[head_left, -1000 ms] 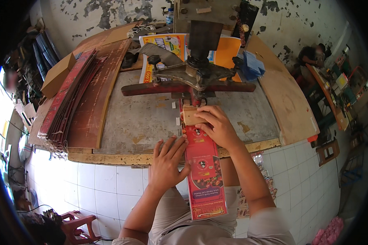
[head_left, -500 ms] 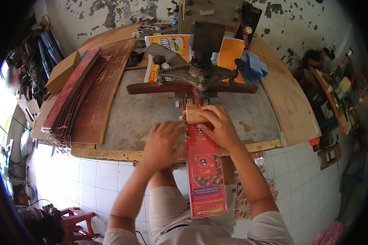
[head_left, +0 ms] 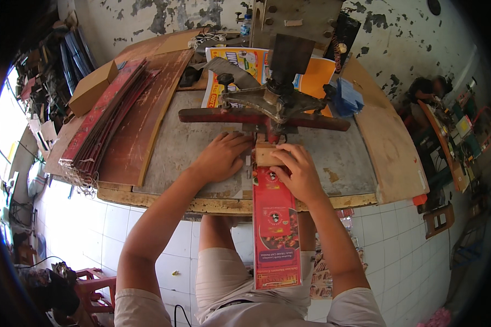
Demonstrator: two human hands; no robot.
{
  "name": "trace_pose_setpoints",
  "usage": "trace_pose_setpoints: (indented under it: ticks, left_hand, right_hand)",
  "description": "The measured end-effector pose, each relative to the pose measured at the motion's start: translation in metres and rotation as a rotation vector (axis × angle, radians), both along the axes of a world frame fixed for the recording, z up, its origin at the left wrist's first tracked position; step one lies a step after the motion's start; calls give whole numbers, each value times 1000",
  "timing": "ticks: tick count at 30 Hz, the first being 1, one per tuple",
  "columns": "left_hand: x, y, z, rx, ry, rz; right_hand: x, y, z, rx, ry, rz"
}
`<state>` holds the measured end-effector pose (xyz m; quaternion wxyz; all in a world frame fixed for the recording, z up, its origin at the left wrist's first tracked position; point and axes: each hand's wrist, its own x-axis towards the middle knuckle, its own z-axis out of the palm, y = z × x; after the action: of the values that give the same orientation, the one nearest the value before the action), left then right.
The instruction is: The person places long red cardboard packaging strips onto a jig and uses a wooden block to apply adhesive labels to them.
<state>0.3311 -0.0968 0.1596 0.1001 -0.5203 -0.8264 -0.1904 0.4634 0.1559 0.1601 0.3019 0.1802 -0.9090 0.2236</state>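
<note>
A long red printed strip (head_left: 278,218) with food pictures runs from beneath the press head (head_left: 278,103) over the table's front edge, down above my lap. Across its far end sits a small wooden block (head_left: 268,156). My right hand (head_left: 300,174) has its bent fingers and thumb closed on the block's right side. To the left of the block, my left hand (head_left: 222,157) lies low over the grey metal bed (head_left: 169,131), fingers stretched toward the press's foot. Its fingertips come close to the block's far left corner; nothing shows in that hand.
On the left stand a stack of dark red strips (head_left: 101,117) and a cardboard box (head_left: 93,87). Printed sheets (head_left: 316,76) and blue sheets (head_left: 346,98) lie behind the press. A red stool (head_left: 95,291) is at lower left. Another person (head_left: 428,90) sits at far right.
My left hand has moved from beside the strip forward onto the metal bed, its fingers now stretched toward the press's foot. The right hand stays at the wooden block. The view has shifted slightly.
</note>
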Motion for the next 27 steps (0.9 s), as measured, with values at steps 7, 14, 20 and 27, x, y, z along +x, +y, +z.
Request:
trace_pose_setpoints:
  ticks: [7,14,20,27]
  left_hand:
    - [-1,0,-1,15,11,-7]
    - [-4,1,-2,6,-12,2]
    - [-2,0,-2,10,-4,5]
    - [-3,3,-5,14,-19,5]
  right_hand:
    - [-1,-1,0,-2,2,0]
    - [-2,-1,-1,6,-6,-8]
    - [-1,-1,-1,8,-7,-13]
    - [2,-1,4,0,35,-6]
